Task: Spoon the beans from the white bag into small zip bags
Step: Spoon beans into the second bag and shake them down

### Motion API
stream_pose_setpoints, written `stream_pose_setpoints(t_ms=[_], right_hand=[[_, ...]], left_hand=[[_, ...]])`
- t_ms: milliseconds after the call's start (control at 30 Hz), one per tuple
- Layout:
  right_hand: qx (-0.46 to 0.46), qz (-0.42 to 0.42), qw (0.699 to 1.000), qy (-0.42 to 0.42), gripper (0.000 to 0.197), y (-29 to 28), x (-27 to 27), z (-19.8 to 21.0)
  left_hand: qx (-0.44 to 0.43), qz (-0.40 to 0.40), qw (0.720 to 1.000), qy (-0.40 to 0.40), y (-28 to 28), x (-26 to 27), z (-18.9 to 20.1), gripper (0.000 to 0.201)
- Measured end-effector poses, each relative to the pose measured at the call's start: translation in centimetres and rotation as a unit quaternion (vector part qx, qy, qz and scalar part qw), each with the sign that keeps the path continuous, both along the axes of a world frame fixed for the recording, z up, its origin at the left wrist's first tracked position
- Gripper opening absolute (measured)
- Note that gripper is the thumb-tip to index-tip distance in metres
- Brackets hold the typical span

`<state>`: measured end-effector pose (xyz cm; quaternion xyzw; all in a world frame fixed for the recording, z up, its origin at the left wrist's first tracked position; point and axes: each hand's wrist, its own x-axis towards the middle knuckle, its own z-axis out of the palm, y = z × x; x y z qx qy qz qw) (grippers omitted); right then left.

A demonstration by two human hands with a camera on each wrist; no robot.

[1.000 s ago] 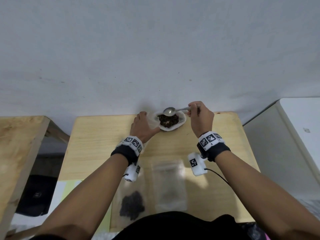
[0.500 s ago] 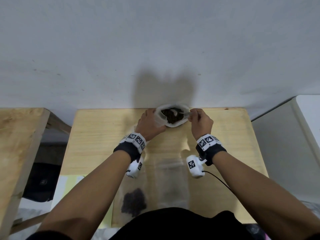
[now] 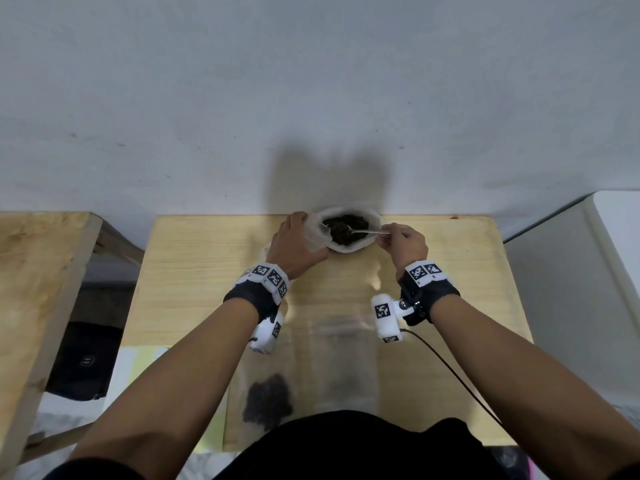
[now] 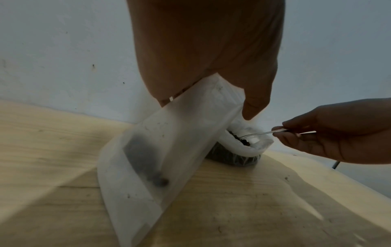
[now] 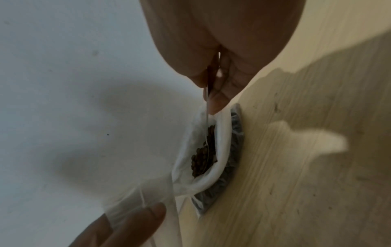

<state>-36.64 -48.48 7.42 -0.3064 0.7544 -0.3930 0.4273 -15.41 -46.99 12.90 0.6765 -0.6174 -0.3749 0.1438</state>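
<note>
The white bag (image 3: 349,247), rim rolled down and full of dark beans (image 3: 346,226), stands at the table's far edge against the wall. My right hand (image 3: 389,235) pinches the handle of a metal spoon (image 3: 367,232) whose bowl lies in the beans (image 5: 202,157). My left hand (image 3: 302,237) grips the mouth of a clear small zip bag (image 4: 169,150) just left of the white bag (image 4: 249,147). The zip bag slants down to the table and holds a few beans near its bottom. The right wrist view shows the spoon (image 5: 206,133) edge-on inside the bag.
Two more zip bags lie near the table's front edge, one with a dark heap of beans (image 3: 266,400), one beside it (image 3: 346,368). A wooden bench (image 3: 34,289) stands left, a white surface (image 3: 588,271) right. The wall is directly behind the bag.
One second ago the spoon hovered over the white bag; it has since dipped into the beans. My left hand with the zip bag has closed in on the white bag's left rim.
</note>
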Motion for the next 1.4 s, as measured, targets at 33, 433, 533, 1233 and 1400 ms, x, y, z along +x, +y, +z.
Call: stream_pose_setpoints(t_ms=[33, 433, 533, 1233, 1400], right_hand=[[-0.009, -0.014, 1.0, -0.012, 0.023, 0.1, -0.1, 0.4], [-0.12, -0.012, 0.993, -0.02, 0.024, 0.6, 0.6, 5.3], [-0.148, 0.041, 0.988, 0.027, 0.025, 0.7, 1.7, 6.7], [-0.151, 0.156, 0.928, 0.303, 0.026, 0.6, -0.7, 4.0], [-0.107, 0.132, 0.955, 0.243, 0.024, 0.2, -0.2, 2.9]], left_hand=[[-0.005, -0.001, 1.0, -0.005, 0.1, 0.0, 0.0, 0.069], [-0.042, 0.016, 0.999, -0.01, 0.5, 0.5, -0.9, 0.075], [-0.054, 0.013, 0.998, -0.013, 0.5, 0.4, -1.0, 0.079], [-0.013, 0.009, 1.0, -0.013, -0.5, 0.0, -1.6, 0.076], [0.019, -0.002, 1.0, 0.003, -0.7, -0.1, -2.0, 0.079]])
